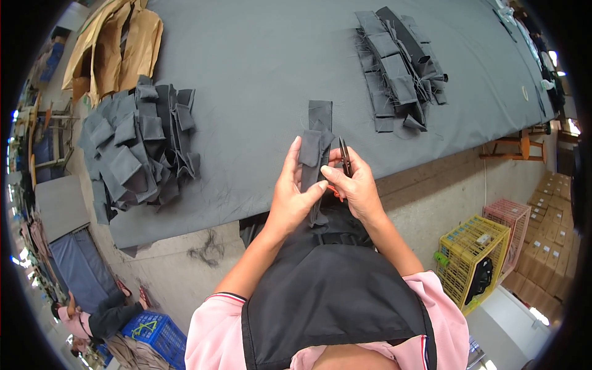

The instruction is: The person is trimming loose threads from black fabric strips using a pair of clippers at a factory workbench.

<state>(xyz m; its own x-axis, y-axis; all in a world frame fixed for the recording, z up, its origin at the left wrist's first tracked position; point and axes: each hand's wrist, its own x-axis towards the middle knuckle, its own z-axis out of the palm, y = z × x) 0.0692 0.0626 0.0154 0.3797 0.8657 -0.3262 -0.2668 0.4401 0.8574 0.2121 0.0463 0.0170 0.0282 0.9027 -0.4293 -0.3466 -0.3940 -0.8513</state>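
My left hand [293,191] holds a dark grey strip of folded fabric pieces [317,139] over the front edge of the grey cloth-covered table [259,68]. The strip's upper end lies on the table and its lower end hangs down in front of my black apron. My right hand [354,185] grips small thread snips [344,157] with an orange handle, blades pointing up beside the strip, and its fingers touch the fabric too.
A heap of grey fabric pieces [139,145] lies on the table's left, another pile [401,68] at the upper right, tan pieces [117,43] at the far left. Yellow [472,253] and pink [509,225] crates stand on the floor to the right. A person [92,317] crouches lower left by a blue crate [154,333].
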